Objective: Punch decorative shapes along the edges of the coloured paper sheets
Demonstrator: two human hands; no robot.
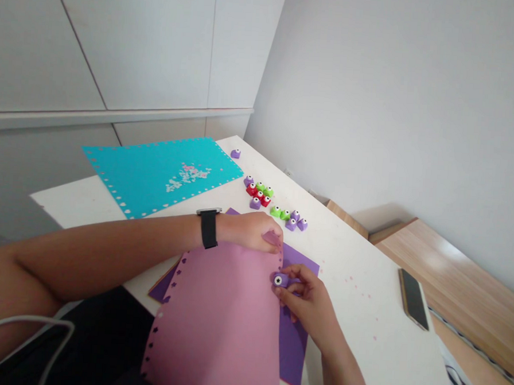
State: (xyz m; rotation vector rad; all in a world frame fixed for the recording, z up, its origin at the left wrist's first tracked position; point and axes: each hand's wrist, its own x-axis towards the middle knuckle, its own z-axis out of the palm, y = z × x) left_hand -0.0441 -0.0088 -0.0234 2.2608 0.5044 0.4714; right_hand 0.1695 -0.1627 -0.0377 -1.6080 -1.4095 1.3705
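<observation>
A pink sheet of paper (228, 317) with small shapes punched along its edges lies bent before me, over a purple sheet (295, 332). My left hand (255, 231), a black watch (209, 227) on its wrist, pinches the far edge of the pink sheet and curls its corner. In my right hand (307, 295) is a purple craft punch (280, 280) with a star on its white button. The punch sits at the pink sheet's right edge, just below the left hand. How far the paper reaches into its slot is hidden.
Several purple, red and green craft punches (260, 195) stand beyond my hands, with another purple punch (235, 153) farther back. A turquoise sheet (155, 170) with punched edges bears a pile of paper cutouts (189, 176). A phone (413, 298) lies at the white table's (345, 312) right edge.
</observation>
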